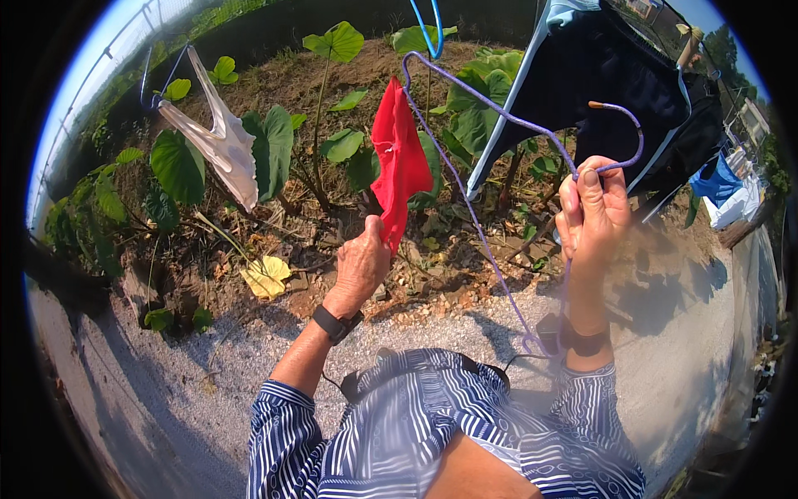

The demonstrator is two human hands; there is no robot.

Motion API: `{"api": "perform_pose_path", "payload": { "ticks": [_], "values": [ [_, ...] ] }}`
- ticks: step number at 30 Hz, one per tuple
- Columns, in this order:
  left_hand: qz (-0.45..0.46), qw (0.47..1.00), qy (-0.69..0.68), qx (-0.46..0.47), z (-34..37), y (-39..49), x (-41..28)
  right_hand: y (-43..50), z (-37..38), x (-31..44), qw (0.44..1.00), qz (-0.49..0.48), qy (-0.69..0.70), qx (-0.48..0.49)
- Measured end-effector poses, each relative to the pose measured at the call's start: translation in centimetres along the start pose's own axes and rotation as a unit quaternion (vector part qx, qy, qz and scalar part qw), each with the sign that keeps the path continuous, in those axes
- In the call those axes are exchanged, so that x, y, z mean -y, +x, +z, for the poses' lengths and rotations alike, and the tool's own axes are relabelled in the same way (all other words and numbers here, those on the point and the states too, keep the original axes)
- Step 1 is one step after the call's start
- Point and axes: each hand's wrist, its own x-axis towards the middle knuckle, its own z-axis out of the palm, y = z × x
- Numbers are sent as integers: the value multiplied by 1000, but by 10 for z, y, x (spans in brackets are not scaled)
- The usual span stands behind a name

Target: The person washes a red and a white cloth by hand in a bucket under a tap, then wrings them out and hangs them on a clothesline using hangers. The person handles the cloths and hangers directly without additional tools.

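Note:
My left hand (363,257) grips the lower end of a red cloth garment (401,165), which stretches upward from my fist to a pointed tip. That tip is close to one end of a purple clothes hanger (489,103); whether they touch I cannot tell. Pinched between the thumb and fingers of my right hand (592,209) is the hanger's neck. Its hook (637,134), with an orange-brown tip, curves out to the right above that hand. The hanger's long lower side slants down toward my waist.
A dark garment with light-blue trim (598,81) hangs at upper right. Beside it dangles a blue hanger (433,31). A pale garment (224,150) hangs at left from another hanger. Further right are blue and white laundry pieces (726,184). Leafy plants (274,150) grow behind the gravelly path (181,380).

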Motion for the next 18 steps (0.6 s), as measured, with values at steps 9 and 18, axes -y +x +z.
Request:
{"api": "perform_pose_path", "payload": {
  "ticks": [9, 18],
  "values": [
    [54, 989, -76, -110, 6, 17, 14, -11, 8, 32, 998, -17, -40, -39],
    [-187, 721, -664, 59, -18, 32, 7, -6, -1, 31, 999, -26, -31, -28]
  ]
}}
